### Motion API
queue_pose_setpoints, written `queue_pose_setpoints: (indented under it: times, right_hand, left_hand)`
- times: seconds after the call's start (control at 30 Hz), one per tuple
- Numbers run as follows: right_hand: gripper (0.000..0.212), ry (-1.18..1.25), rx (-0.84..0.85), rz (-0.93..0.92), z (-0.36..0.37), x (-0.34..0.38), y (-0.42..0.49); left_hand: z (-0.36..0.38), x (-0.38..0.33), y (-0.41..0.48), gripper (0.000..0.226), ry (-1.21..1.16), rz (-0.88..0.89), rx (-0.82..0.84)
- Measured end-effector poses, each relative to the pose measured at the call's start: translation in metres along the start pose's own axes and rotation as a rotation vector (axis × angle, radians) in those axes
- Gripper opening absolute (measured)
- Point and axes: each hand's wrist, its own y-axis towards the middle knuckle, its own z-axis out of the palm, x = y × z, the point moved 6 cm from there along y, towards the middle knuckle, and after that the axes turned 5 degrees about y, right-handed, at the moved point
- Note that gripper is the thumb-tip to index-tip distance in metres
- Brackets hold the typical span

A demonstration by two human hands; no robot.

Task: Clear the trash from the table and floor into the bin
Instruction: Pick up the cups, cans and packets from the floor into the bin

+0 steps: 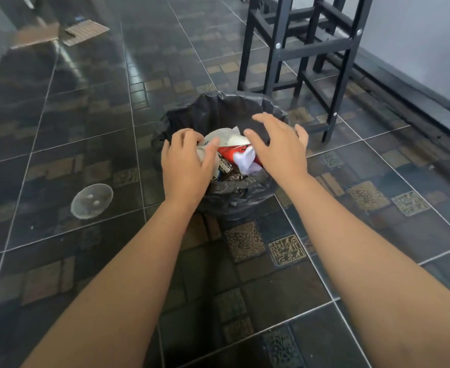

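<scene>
Head view. The bin (218,110), lined with a black bag, stands on the tiled floor (72,115) near a black frame (298,49) and is heaped to its rim with trash, including a red wrapper (233,150). The left hand (186,166) curls fingers and thumb round a crumpled white wrapper (208,152), apparently to push it into the heap. The right hand (274,147) hovers over the rim, fingers spread and holding nothing, probably ready to press the load down. A clear plastic lid (92,200) lies on the floor left of the bin, not yet collected.
</scene>
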Motion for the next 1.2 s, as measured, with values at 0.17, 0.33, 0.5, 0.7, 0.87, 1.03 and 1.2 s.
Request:
queue_pose_setpoints:
  times: [0.17, 0.33, 0.5, 0.7, 0.87, 1.03, 1.2]
  right_hand:
    - [0.039, 0.011, -0.128, 0.071, -0.011, -0.020, 0.010]
    - [0.050, 0.131, 0.036, 0.321, 0.002, -0.040, 0.011]
    - [0.053, 0.368, 0.067, 0.411, 0.012, -0.046, 0.013]
    - [0.061, 0.557, 0.081, 0.431, 0.009, -0.049, 0.006]
    - [0.060, 0.660, 0.044, 0.439, -0.010, -0.059, -0.013]
    - [0.057, 0.699, -0.073, 0.511, -0.060, -0.094, -0.033]
    - [0.055, 0.670, -0.197, 0.583, -0.124, -0.143, -0.067]
  left_hand:
    - [-0.007, 0.028, 0.010, 0.046, -0.039, -0.143, -0.073]
    - [0.013, 0.065, 0.017, 0.036, -0.237, -0.415, 0.165]
    - [0.032, 0.076, 0.016, 0.037, -0.549, -0.563, 0.185]
    - [0.035, 0.072, 0.008, 0.052, -0.752, -0.713, 0.145]
    - [0.030, 0.044, -0.001, 0.053, -0.792, -0.662, 0.120]
    - [0.045, -0.011, -0.012, 0.052, -0.814, -0.567, 0.208]
    - [0.079, -0.081, -0.039, 0.051, -0.850, -0.501, 0.343]
